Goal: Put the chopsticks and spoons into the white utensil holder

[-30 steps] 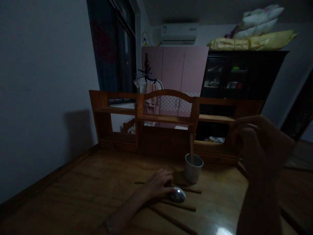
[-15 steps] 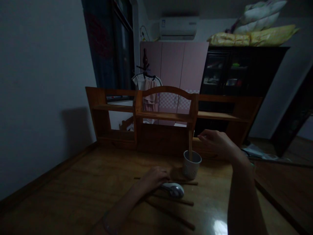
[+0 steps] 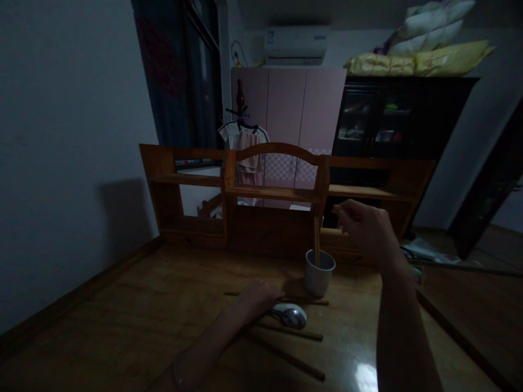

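Observation:
The room is dim. My left hand (image 3: 256, 298) lies on the wooden desk (image 3: 155, 310), fingers curled on the handle of a metal spoon (image 3: 291, 315) and over loose chopsticks (image 3: 286, 331). Just beyond stands a white cup (image 3: 318, 274) with chopsticks (image 3: 317, 239) upright in it. My right hand (image 3: 363, 226) hovers to the right of and above the cup, fingers loosely bent, with nothing visible in them.
A wooden shelf unit (image 3: 281, 190) runs along the back of the desk. Behind it are a pink wardrobe (image 3: 302, 114), a dark glass cabinet (image 3: 392, 125) with bedding on top, and a clothes stand (image 3: 243, 136). A wall (image 3: 69, 163) borders the left.
My right hand came down from close to the camera to beside the cup's chopsticks, then lifted slightly. The spoon under my left hand turned, its bowl now facing up.

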`<state>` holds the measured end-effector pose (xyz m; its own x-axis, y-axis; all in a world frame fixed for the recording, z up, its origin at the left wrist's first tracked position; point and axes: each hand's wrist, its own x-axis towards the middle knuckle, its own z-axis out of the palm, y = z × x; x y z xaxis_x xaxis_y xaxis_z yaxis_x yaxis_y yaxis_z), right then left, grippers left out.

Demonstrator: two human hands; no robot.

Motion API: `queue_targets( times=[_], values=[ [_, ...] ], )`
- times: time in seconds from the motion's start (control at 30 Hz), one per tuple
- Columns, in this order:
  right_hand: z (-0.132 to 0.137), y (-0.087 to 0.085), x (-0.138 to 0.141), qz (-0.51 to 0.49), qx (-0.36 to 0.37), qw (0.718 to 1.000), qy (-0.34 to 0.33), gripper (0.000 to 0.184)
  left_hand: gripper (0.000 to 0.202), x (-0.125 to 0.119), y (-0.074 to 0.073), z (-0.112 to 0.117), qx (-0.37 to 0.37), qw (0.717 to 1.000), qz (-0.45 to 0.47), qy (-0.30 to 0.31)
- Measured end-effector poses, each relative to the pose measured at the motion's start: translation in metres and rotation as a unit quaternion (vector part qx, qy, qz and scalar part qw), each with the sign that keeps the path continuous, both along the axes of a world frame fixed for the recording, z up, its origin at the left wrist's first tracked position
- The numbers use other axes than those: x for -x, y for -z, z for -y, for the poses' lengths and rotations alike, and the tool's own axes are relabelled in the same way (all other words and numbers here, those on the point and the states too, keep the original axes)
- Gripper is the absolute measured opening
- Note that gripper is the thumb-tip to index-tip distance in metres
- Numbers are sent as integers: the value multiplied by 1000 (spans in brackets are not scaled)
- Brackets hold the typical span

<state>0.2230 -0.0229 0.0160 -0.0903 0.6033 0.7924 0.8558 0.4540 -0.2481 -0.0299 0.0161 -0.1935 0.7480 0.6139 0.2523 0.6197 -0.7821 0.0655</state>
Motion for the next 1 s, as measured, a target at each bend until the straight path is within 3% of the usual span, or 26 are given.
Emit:
queue_targets(
  times=[0.23,0.47,0.67,0.83,0.93,1.0],
  values=[
    [4,-1,0,-30,-56,998,17,31,23,2,-1,2,-3,1000,18,18],
    [1,-1,-3,-3,-25,999,23,33,33,0,5,0,-13,1000,16,-4],
    [0,1,-3,-34,-33,999,16,34,48,4,-7,-2,-64,998,13,-23],
    [12,-6,10,-85,11,993,-78,34,56,8,-12,-7,-104,988,93,-60],
    [20,-11,28,-81,90,979,-166,33,60,9,-10,-10,-105,980,144,-86],
    [24,-6,42,-27,165,962,-218,28,60,9,-9,-11,-100,976,172,-87]
  ],
)
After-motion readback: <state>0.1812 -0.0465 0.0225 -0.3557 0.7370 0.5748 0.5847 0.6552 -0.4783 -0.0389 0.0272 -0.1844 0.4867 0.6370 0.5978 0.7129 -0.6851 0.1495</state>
